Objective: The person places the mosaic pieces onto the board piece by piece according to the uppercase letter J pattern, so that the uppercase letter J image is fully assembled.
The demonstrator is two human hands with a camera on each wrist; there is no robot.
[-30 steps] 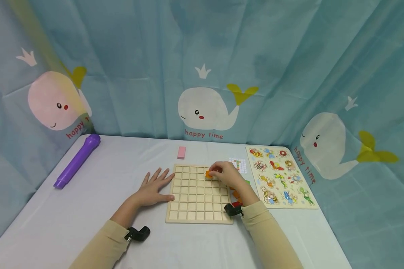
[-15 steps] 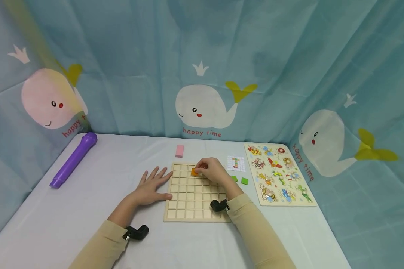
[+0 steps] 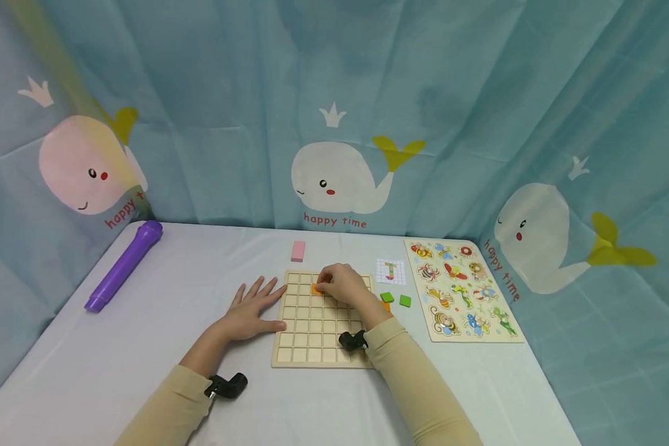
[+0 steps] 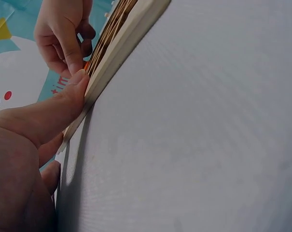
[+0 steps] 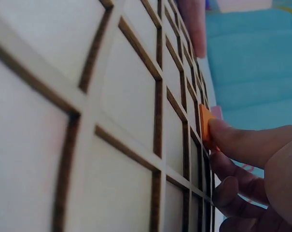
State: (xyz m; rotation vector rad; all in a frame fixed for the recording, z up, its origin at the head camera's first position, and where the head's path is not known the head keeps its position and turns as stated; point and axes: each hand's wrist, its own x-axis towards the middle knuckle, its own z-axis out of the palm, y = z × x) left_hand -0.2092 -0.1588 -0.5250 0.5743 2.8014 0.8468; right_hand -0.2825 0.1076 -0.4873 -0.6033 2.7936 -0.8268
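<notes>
A wooden grid board lies on the white table, its square cells framed by raised ridges. With thumb and fingers my right hand pinches a small orange square tile at a cell in the second row from the back. In the right wrist view the orange tile stands tilted against the ridges under the thumb. My left hand lies with fingers spread at the board's left edge, thumb and fingertips touching the rim. The left wrist view shows that thumb along the board's side.
Right of the board lie green tiles, an orange tile partly behind the right wrist, and a card with a coloured pattern. Farther right is an insect puzzle board. A pink block stands behind; a purple microphone lies left.
My right hand has carried the orange tile leftward over the board to a cell nearer its left side. Green tiles and the card came into fuller view. The left hand stays at the edge.
</notes>
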